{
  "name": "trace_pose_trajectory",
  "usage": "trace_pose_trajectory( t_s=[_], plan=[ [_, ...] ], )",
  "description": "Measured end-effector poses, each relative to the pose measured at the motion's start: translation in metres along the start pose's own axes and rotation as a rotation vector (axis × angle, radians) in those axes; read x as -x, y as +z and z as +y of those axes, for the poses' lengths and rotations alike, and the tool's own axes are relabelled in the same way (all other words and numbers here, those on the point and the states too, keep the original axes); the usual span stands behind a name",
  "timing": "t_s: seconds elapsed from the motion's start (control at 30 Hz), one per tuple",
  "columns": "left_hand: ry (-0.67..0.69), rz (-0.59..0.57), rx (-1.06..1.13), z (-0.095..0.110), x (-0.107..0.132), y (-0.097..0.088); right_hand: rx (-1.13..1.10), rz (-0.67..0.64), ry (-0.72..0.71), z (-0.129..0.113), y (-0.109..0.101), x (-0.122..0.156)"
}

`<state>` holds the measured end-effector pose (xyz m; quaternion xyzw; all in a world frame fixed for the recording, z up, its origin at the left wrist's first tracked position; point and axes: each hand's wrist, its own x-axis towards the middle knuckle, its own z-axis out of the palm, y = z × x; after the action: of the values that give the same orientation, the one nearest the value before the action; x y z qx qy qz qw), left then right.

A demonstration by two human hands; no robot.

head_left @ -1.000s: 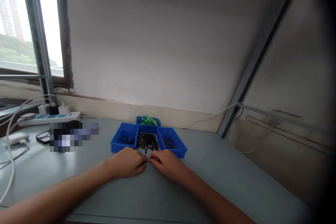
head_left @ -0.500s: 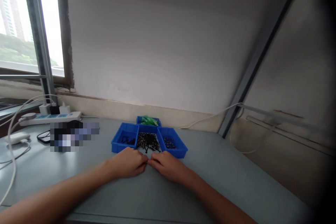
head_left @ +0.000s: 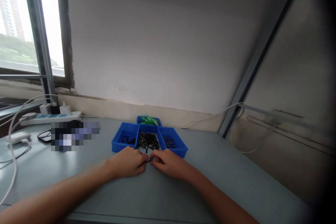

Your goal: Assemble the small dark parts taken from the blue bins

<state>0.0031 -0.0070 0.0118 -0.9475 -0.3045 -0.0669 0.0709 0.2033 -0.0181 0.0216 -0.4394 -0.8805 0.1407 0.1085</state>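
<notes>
My left hand and my right hand rest on the grey table, fingertips meeting just in front of the blue trays. Both hands are closed in a pinch on a small black part held between them. The middle blue tray holds a heap of small black parts. The left tray has a few black pieces, and the right tray holds dark small parts. Behind them a fourth blue tray contains green items.
A white power strip with plugs and white cables lies at the back left under the window. A blurred dark object sits left of the trays. A grey slanted metal post and a white cable stand at the right.
My right hand has shifted slightly forward and left, and the small black part now shows between the fingertips. The trays have not moved.
</notes>
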Motion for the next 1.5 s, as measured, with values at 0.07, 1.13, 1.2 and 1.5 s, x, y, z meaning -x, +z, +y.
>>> trace_pose_trajectory(
  t_s=[0.07,1.13,1.2,1.5],
  plan=[
    [0.003,0.005,-0.004,0.0001,0.0001,-0.0004,0.019,0.0,0.002,-0.0012,-0.0005,0.0001],
    [-0.004,0.031,-0.023,-0.0003,-0.0005,-0.0009,0.047,-0.022,-0.008,0.0013,0.0001,-0.0001],
    [-0.006,0.036,-0.029,0.0,-0.0006,-0.0017,0.08,-0.001,-0.016,0.0018,0.0006,-0.0003],
    [-0.028,0.017,-0.066,0.0017,-0.0005,-0.0023,0.091,-0.015,-0.023,0.0053,0.0022,-0.0007]
  ],
)
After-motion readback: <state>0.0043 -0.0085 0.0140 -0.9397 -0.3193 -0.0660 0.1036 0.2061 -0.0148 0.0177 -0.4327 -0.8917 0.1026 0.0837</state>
